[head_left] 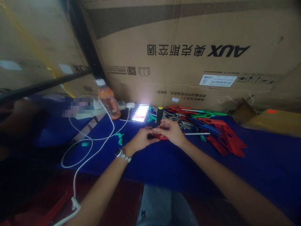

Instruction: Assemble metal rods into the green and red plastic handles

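- the left hand (pixel 141 138) comes in from the lower left, forearm slanting up and inward, a watch (pixel 119 153) at the wrist; its fingers are curled closed on the red piece (pixel 162 137)
- the right hand (pixel 170 131) reaches in from the lower right, knuckles up, fingers bent toward the left fingertips; i can't tell from here exactly what it grips
- the red piece sits between the two hands, over the blue cloth (pixel 150 163); its metal rod (pixel 197 134) points right, past the right hand
- the screwdriver (pixel 159 115) stands nearly upright just beyond the fingers; red frames (pixel 225 138) lie to the right, a bottle (pixel 109 100) to the left
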Demonstrator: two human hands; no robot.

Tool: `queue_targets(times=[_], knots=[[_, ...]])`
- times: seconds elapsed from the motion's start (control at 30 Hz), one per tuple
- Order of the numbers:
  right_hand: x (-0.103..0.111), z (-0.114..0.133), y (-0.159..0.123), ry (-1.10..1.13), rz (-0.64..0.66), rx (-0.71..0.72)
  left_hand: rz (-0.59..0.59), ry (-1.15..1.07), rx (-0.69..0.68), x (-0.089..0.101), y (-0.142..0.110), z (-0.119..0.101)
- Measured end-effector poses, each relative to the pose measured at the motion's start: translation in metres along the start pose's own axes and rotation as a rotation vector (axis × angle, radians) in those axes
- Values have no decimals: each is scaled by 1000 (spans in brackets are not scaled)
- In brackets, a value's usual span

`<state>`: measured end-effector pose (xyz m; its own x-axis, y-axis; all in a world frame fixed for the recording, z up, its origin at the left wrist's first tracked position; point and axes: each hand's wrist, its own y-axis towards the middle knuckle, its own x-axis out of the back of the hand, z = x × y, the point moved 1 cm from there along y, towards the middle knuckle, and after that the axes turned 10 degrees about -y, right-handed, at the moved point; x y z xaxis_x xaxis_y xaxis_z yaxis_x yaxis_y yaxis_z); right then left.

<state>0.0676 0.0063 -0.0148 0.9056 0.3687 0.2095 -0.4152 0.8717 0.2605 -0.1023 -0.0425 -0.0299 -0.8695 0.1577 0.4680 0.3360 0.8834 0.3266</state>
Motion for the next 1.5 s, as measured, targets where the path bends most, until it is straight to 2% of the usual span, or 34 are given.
queue_targets(times=[0.17,0.3,0.5,0.57,0.67,0.77,1.07,1.33,1.5], knots=[[-8,-5,-5,86,11,-97,-5,-20,-10,0,0,3],[-6,-2,-7,65,47,-63,-5,-14,5,0,0,4],[2,6,-8,23,196,-31,-24,42,-10,2,0,1],[0,6,-9,44,187,-66,-15,31,-16,1,0,1],[-6,1,-8,96,96,-110,-3,12,-11,1,0,2],[-8,-2,-6,101,36,-80,-23,-5,18,0,0,4],[7,2,-9,-28,174,-1,-15,-4,15,1,0,1],[-8,-6,-5,105,-19,-79,-11,-32,20,0,0,2],[1,0,-2,95,119,-95,-14,-5,22,1,0,2]])
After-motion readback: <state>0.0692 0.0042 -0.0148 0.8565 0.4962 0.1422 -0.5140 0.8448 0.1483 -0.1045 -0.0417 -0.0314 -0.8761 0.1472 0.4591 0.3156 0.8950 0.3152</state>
